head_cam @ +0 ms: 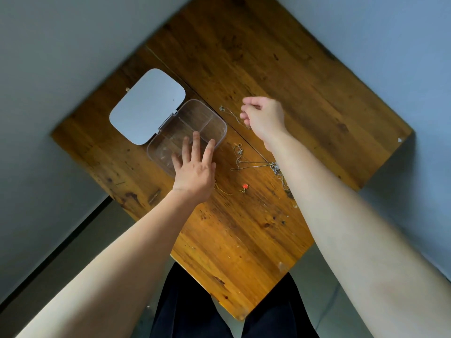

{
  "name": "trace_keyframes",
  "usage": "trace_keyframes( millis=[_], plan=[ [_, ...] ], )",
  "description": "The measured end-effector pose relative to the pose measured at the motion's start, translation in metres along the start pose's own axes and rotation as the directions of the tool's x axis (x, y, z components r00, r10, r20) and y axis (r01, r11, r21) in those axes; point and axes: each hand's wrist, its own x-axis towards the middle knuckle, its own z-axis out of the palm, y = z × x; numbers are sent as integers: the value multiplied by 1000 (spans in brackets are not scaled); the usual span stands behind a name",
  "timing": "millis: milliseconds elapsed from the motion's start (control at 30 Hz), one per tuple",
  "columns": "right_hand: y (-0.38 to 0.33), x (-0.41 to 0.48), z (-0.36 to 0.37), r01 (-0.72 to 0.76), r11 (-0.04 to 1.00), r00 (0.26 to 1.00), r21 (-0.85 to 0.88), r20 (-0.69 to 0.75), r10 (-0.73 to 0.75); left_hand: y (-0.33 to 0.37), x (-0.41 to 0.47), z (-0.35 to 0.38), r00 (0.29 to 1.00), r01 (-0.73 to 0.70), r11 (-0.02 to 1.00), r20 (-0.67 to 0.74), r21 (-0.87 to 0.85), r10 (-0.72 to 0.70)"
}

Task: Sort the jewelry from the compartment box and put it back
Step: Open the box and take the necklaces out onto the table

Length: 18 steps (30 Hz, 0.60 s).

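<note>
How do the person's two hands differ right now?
The left hand is spread flat with fingers splayed over the clear compartment box; the right hand is curled, fingertips pinched on a thin silver chain. The left hand is nearer the body, the right reaches farther across the wooden table. Both are bare.

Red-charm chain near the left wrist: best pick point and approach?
Pinch the red charm itself, from straight above. It is the only raised bit; the gold chain lies flat on the table and runs under the left hand.
</note>
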Motion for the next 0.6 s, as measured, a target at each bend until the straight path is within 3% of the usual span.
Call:
trace_keyframes(
  millis=[233,600],
  plan=[
    [30,-16,-9,33,945,993,-325,120,7,0,1,0,1000,-4,1000,3,-2,4],
    [25,-41,-19,31,977,992,-212,126,-4,-4,-4,-24,997,-40,996,64,-77,45]
  ],
)
